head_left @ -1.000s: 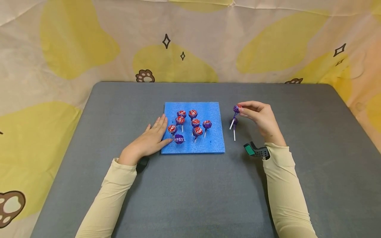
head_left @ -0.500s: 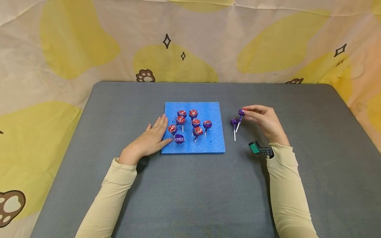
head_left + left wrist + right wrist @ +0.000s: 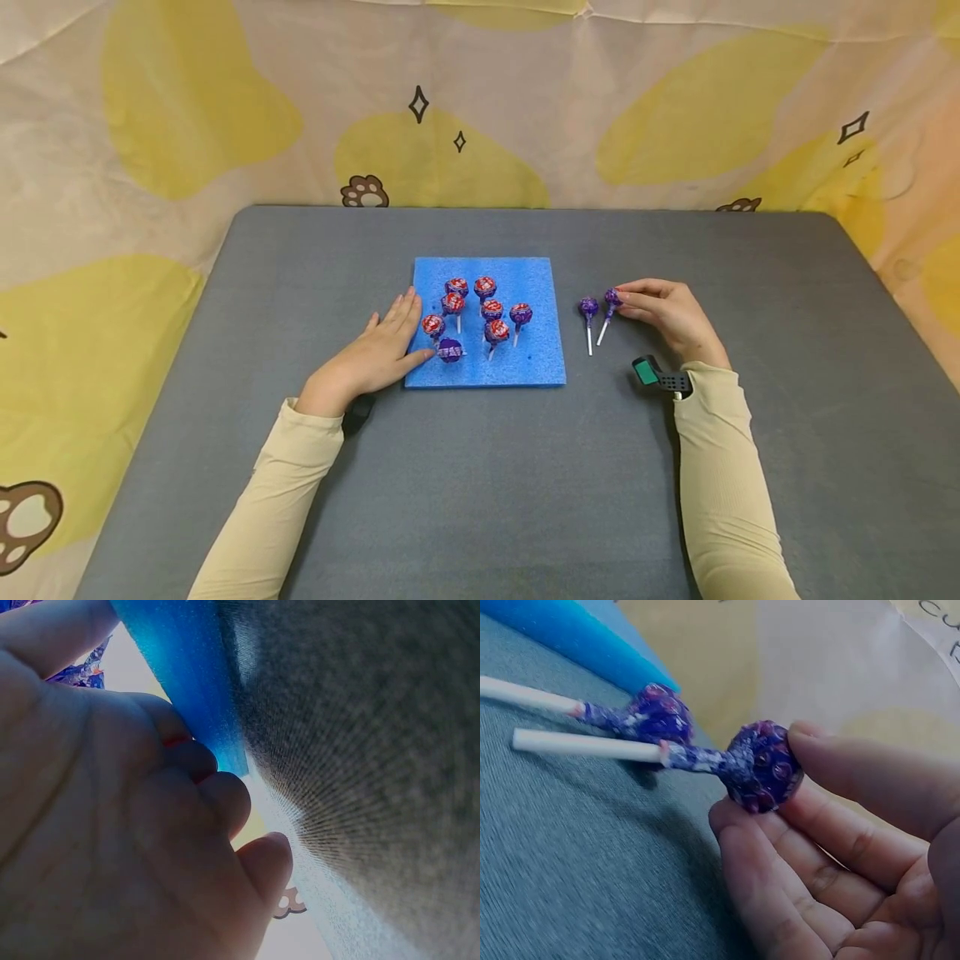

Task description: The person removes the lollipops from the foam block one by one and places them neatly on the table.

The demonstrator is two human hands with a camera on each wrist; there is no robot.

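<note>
While the left hand (image 3: 378,350) rests along a blue board (image 3: 540,275), the right hand (image 3: 667,317) pinches a lollipop (image 3: 612,299)!

Nearest of all, we have two cream sleeves (image 3: 266,492) laid across the grey bench (image 3: 495,492), with a dark band (image 3: 670,382) bearing a green patch (image 3: 646,372) on the right wrist. Just beyond, it's the left hand: fingers straight and close together, lying along the board's left edge, thumb out over the near corner. Nothing is gripped there.

Over on the right, the fingers are narrow, thumb and fingertips pressed on the purple-wrapped head of that lollipop, its white stick slanting down toward the near left. Whether the stick touches the bench, I cannot tell. Just beside it, a second lollipop (image 3: 588,308) lies on the bench, between the held one and the board, stick toward the person.

And look at the board: eight more lollipops (image 3: 492,310), in a loose cluster! Seven show red on their tops; the nearest, by the left thumb, shows only purple. White sticks show below several heads, ending at the board.

Furthest off, past the bench's far edge, hangs a pale cloth (image 3: 570,125) with yellow blotches, paw prints and little outlined stars.
</note>
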